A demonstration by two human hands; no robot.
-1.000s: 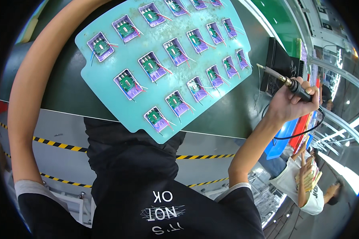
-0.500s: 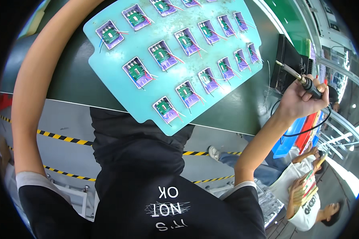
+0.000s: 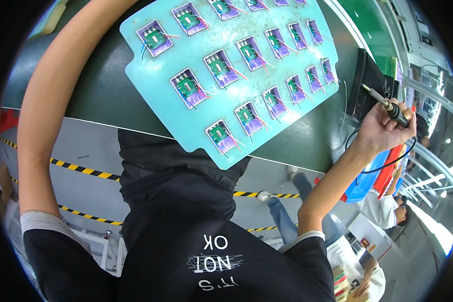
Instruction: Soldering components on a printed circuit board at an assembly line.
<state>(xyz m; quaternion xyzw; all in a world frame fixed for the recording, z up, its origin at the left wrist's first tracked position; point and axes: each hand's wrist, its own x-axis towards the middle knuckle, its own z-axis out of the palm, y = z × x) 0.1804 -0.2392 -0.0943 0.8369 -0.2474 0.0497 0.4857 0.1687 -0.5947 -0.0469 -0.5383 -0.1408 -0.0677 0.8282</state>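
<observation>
My right hand [image 3: 385,126] is closed around the dark handle of a soldering iron [image 3: 397,115], whose metal tip points up and left. The iron is held clear of the boards, beside a black box. A light turquoise tray [image 3: 161,95] lies tilted on the dark table and overhangs its near edge. Rows of purple cases sit in it, such as the near case [image 3: 223,137], each with a green circuit board and thin red, white and blue wires. My left forearm reaches up past the top edge, so my left hand is out of sight.
A black box [image 3: 370,75] stands on the dark green table [image 3: 98,95] at the right. Beyond the table's right end are a blue bin [image 3: 362,186] and a red bin. A black cable loops below my right hand. Other people are at lower right.
The tray appears shifted to the right and slightly up in view. My right hand still grips the soldering iron. At lower right, a person has moved down in the picture and another shows.
</observation>
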